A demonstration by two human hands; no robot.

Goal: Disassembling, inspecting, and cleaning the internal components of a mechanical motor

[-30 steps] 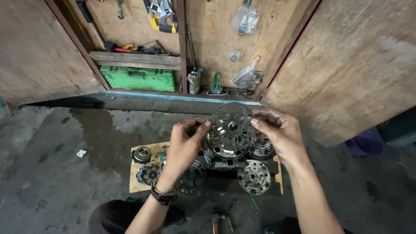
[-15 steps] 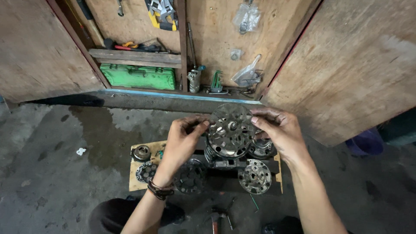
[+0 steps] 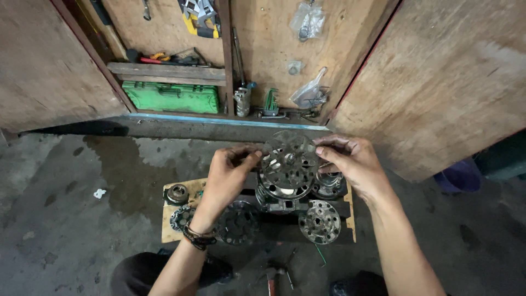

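Left hand (image 3: pixel 227 172) and right hand (image 3: pixel 350 161) pinch opposite edges of the perforated metal disc (image 3: pixel 289 159), held flat between them above the clutch assembly (image 3: pixel 282 192).

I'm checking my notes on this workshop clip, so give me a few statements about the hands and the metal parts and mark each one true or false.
1. Both hands hold the round perforated metal disc. True: the left hand and the right hand each have a grip on its edge.
2. The green case lies on the concrete floor. False: it sits inside the open wooden cabinet.
3. The left wrist wears a dark bracelet. True.
4. The wooden board is bare. False: several round metal parts lie on it.
5. A hammer lies on the floor near the person. True.
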